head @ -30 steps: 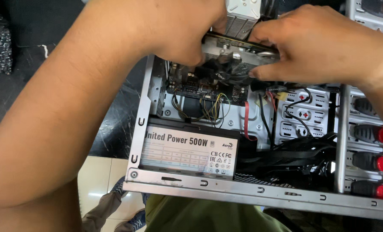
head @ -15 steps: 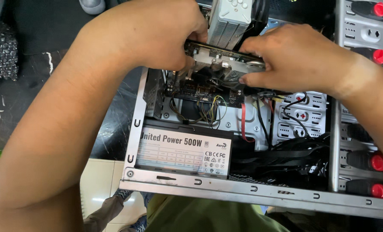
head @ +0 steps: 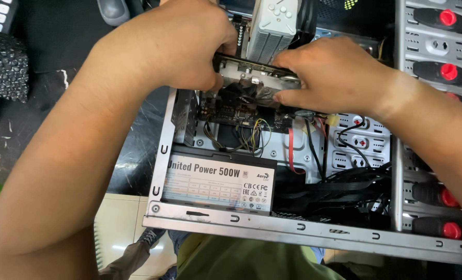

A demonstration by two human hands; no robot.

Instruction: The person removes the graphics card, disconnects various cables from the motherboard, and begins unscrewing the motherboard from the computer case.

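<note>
Spanning both hands' grip: graphics card (head: 254,78)

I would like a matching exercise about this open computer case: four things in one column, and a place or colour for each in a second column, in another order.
Things:
1. power supply
2. expansion card
3. drive bay clips
4. flat data cable

Places or colours:
A. red knobs along the right side of the case
B. held at both ends by the left hand and right hand
C. thin, red, hanging near the middle
D. near corner of the case, with a white label

Pairs: 1-D, 2-B, 3-A, 4-C
</note>
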